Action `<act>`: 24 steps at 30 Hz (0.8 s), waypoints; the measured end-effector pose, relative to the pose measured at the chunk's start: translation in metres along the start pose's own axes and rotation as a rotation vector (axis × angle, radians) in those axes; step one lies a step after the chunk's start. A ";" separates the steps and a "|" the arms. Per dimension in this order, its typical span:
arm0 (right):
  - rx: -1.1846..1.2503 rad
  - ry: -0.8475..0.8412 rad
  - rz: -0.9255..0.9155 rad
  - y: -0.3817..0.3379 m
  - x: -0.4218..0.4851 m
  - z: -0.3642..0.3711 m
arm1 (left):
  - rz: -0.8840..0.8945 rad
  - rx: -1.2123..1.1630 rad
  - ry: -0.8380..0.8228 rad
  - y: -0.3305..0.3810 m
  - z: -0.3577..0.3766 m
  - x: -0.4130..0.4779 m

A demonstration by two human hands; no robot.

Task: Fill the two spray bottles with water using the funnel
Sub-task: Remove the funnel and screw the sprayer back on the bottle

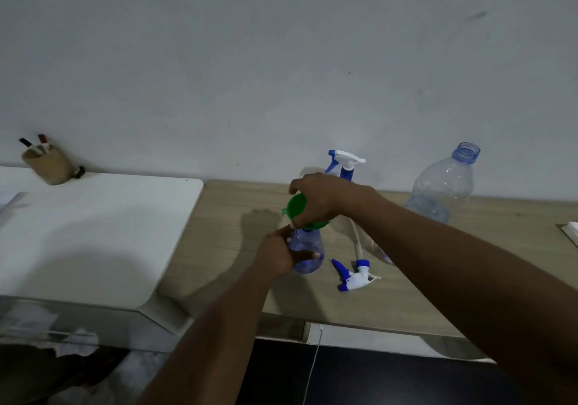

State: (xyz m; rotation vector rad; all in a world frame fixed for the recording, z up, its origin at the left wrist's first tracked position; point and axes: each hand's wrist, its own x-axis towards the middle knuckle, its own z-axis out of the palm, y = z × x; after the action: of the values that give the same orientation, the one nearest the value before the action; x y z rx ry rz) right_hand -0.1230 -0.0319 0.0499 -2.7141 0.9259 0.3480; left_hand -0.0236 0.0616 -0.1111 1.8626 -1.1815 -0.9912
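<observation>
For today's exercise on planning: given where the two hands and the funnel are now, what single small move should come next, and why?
Probably seat the green plastic funnel upright in the neck of the clear bluish spray bottle. The right hand holds it tilted just above the open neck, while the left hand steadies the bottle; its trigger head lies detached on the wooden table.

The wooden table (pixel 237 279) is open along its left edge and front edge. Mid-table, the hand-held spray bottle (pixel 308 254) and the loose trigger head (pixel 353 275) lie near each other. The large water bottle (pixel 441 185) and second sprayer (pixel 344 162) block the back edge.
</observation>
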 end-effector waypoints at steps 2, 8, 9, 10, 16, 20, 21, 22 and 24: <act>-0.058 0.008 -0.010 -0.002 -0.002 -0.002 | 0.000 0.000 0.029 -0.003 0.000 0.001; 0.145 0.065 0.086 0.023 -0.015 -0.010 | 0.032 -0.013 0.040 -0.005 -0.005 0.004; 0.207 0.066 0.109 0.032 -0.017 -0.008 | 0.031 -0.017 0.042 -0.005 -0.006 0.004; 0.268 0.069 0.126 0.041 -0.019 -0.004 | 0.038 -0.022 0.040 -0.005 -0.008 0.003; 0.997 0.104 0.268 0.084 -0.049 0.056 | 0.076 -0.024 0.102 -0.017 -0.010 0.001; 1.081 0.387 0.388 0.080 -0.062 0.128 | 0.066 -0.012 0.120 -0.017 -0.013 0.000; 1.067 0.442 0.379 0.073 -0.065 0.145 | 0.066 -0.009 0.116 -0.016 -0.014 0.000; 1.050 0.473 0.355 0.065 -0.068 0.161 | 0.057 -0.009 0.113 -0.016 -0.015 0.000; 0.965 0.468 0.304 0.049 -0.072 0.188 | 0.044 0.007 0.122 -0.018 -0.016 0.000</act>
State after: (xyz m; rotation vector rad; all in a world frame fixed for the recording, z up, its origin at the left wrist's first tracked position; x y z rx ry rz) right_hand -0.2361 0.0294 -0.1130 -1.7687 1.2069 -0.5766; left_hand -0.0024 0.0696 -0.1189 1.8674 -1.1495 -0.8380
